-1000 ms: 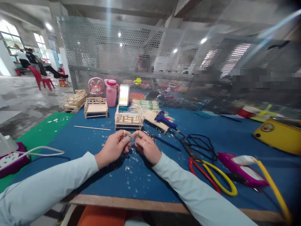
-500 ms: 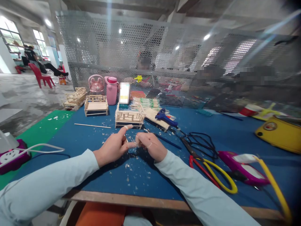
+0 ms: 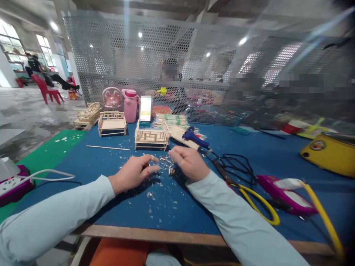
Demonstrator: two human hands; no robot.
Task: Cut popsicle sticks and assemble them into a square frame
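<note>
My left hand (image 3: 133, 172) rests low over the blue tabletop, thumb and index finger apart with nothing between them. To its right, my right hand (image 3: 190, 162) is closed, its fingers curled in; anything inside is hidden. Below its fingertips lie a few small wooden pieces (image 3: 172, 171), among pale scraps. Just beyond both hands stands a miniature wooden bench-like frame (image 3: 152, 139) with a latticed side. A blue glue gun (image 3: 195, 137) lies behind my right hand, across a flat wooden piece.
Scissors (image 3: 260, 203) with a yellow handle lie right of my right forearm, near a black cable (image 3: 238, 166) and a purple device (image 3: 287, 194). A thin stick (image 3: 108, 147) lies left. Another wooden frame (image 3: 112, 125) and a pink bottle (image 3: 130, 106) stand behind, before a perforated metal screen (image 3: 116, 48).
My hands have come apart; the right one has moved right and slightly up, off the left fingertips. Small wooden pieces now show between them. My left index finger has lowered.
</note>
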